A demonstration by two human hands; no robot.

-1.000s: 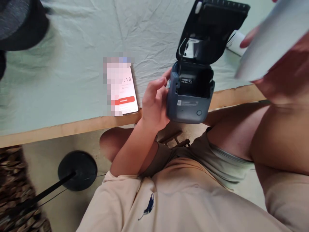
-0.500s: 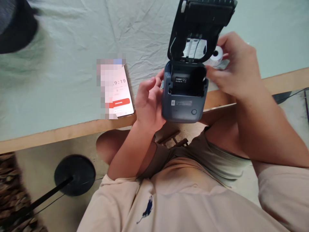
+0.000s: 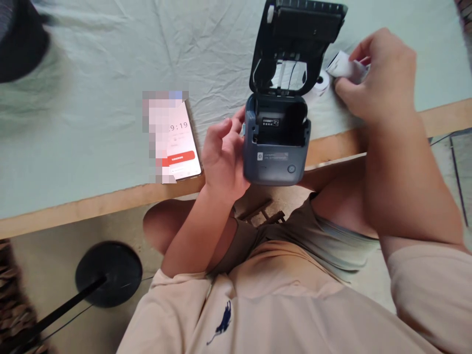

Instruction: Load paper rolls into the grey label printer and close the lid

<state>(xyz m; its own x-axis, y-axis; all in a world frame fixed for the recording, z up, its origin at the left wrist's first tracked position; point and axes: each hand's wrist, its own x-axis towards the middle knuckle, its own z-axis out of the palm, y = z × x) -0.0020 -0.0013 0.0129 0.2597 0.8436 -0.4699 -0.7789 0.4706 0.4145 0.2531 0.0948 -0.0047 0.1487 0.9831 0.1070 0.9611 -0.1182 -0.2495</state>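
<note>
A small grey-blue label printer (image 3: 276, 153) stands at the table's near edge, its black lid (image 3: 298, 44) swung up and the paper bay bare. My left hand (image 3: 222, 158) grips the printer's left side. My right hand (image 3: 376, 78) is to the right of the lid, fingers pinched on a white strip of paper (image 3: 344, 66). A white paper roll (image 3: 322, 83) lies on the cloth just behind the printer, beside that hand.
A smartphone (image 3: 180, 145) with a lit screen lies left of the printer on the pale green cloth (image 3: 103, 98). The wooden table edge (image 3: 92, 209) runs across. A black round stand base (image 3: 108, 273) sits on the floor below. A dark object (image 3: 18, 39) occupies the far left corner.
My right hand came down from the upper right, reached beside the printer, then drew back right with the paper strip pinched. My left hand stayed on the printer.
</note>
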